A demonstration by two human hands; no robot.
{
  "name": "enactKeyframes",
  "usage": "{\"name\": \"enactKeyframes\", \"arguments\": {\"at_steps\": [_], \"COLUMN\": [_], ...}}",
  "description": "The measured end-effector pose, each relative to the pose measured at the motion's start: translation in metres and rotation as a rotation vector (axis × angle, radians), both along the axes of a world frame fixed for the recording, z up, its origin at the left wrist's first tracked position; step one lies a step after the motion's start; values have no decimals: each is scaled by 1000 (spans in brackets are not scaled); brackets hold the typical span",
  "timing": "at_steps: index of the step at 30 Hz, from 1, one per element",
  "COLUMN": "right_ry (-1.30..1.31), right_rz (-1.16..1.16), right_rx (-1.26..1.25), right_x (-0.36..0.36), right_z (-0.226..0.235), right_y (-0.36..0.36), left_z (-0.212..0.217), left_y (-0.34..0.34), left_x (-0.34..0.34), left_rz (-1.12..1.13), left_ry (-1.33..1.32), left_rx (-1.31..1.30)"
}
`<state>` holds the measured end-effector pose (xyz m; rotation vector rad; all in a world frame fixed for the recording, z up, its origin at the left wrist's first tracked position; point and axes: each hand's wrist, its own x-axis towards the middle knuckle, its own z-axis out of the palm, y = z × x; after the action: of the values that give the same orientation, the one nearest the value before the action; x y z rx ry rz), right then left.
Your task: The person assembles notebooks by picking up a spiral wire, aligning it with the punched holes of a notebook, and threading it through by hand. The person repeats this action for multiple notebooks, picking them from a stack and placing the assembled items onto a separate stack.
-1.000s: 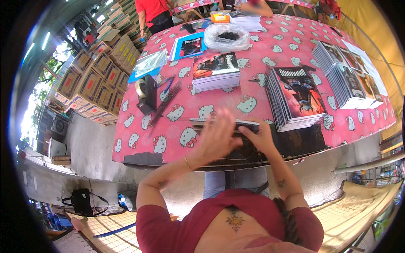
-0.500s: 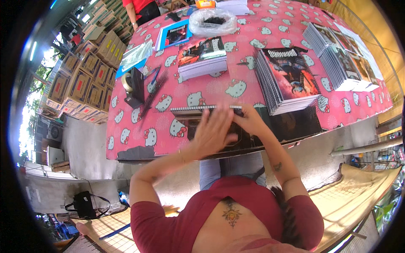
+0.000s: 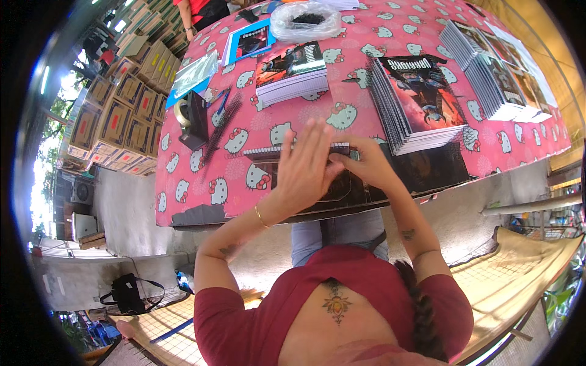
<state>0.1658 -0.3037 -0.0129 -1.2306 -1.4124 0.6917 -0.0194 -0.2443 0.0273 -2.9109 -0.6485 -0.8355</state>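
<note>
A thin spiral-bound notebook is held on edge near the table's front, its bound edge facing up. My left hand lies flat over its middle, fingers straight and reaching past the bound edge. At the notebook's right end, my right hand grips the corner between thumb and bent fingers. Both hands hide much of the notebook's face. Beneath them lies a dark printed sheet along the table edge. To the right of my right hand stands a stack of spiral notebooks with red and black covers.
A shorter notebook pile lies beyond my hands. Left of it are a black tape dispenser, pens and a loose black spiral coil. A plastic bag of black coils lies farther back. More notebooks stand at the far right.
My left hand, blurred before, is now sharp and rests flatter and more upright across the notebook. The right hand keeps its grip at the right end. The view has shifted slightly.
</note>
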Motion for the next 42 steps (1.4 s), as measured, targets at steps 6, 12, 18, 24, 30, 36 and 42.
{"name": "enactKeyframes", "arguments": {"at_steps": [6, 12, 18, 24, 30, 36, 42], "right_ry": [-8, 1, -7, -273, -210, -495, -176], "right_rz": [36, 83, 265, -5, -303, -828, -638], "right_rx": [-58, -137, -195, 215, 213, 109, -71], "right_x": [29, 44, 54, 20, 1, 168, 193], "right_z": [27, 35, 45, 39, 49, 55, 33], "right_y": [-16, -4, 10, 10, -15, -103, -104], "left_z": [20, 19, 17, 22, 67, 110, 14], "left_y": [15, 17, 18, 4, 16, 62, 93], "left_x": [9, 10, 10, 7, -6, 91, 166], "left_rz": [-72, -64, -74, -39, -38, -662, -799], "left_ry": [-164, -107, -131, -159, 4, -644, -122], "left_rx": [-124, -128, -140, -93, -161, 105, -78]}}
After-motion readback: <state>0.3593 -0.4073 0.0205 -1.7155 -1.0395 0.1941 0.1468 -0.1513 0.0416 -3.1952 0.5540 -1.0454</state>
